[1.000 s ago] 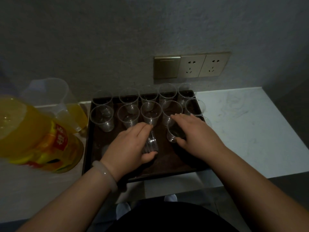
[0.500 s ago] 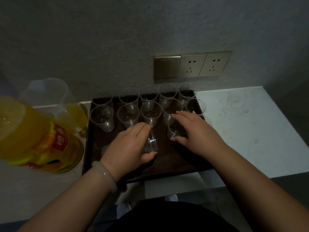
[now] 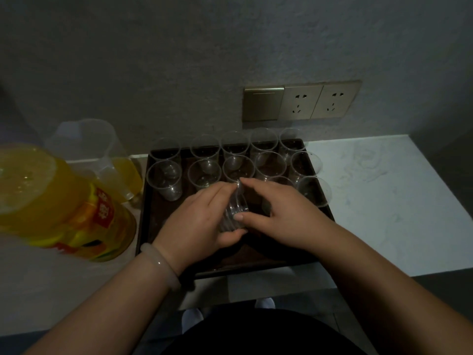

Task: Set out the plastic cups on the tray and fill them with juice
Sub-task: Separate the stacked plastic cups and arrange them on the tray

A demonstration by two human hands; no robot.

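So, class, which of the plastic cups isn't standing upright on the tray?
The stacked cups held tilted between left hand and right hand; the other cups stand upright in rows.

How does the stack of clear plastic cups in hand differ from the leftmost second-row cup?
The stack of clear plastic cups is several nested; the leftmost second-row clear plastic cup is single. The stack lies tilted; that cup stands upright on the dark rectangular tray. The left hand and right hand grip the stack; the cup is untouched. Both transparent, empty.
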